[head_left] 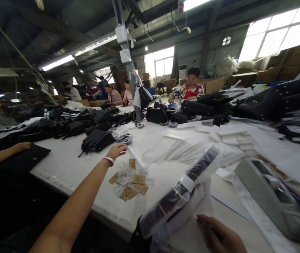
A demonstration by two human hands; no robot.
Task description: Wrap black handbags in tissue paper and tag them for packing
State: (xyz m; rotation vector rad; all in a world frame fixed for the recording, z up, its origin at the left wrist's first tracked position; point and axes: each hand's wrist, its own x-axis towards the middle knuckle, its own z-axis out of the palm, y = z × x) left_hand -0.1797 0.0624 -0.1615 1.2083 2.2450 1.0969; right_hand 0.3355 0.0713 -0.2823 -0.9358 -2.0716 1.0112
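My left hand [116, 151], with a bracelet at the wrist, reaches over the table. Its fingers are bent together at the upper end of a narrow white strip [137, 158]. Just below lies a loose pile of brown and white tags [132, 185]. My right hand [220, 234] is low in the view, partly cut off by the lower edge, with its fingers stretched out beside a clear plastic wrapping [197, 200]. A black strap [175, 200] inside plastic slants up from a dark bag at the table edge, with a white band [188, 182] around it.
A grey tape dispenser [266, 196] stands at the right. White sheets [176, 147] are spread beyond the strap. Black bags [97, 140] and grey rings [125, 138] lie farther back, near a post [129, 70]. Another person's hand [22, 147] rests on a black piece [28, 158] at left.
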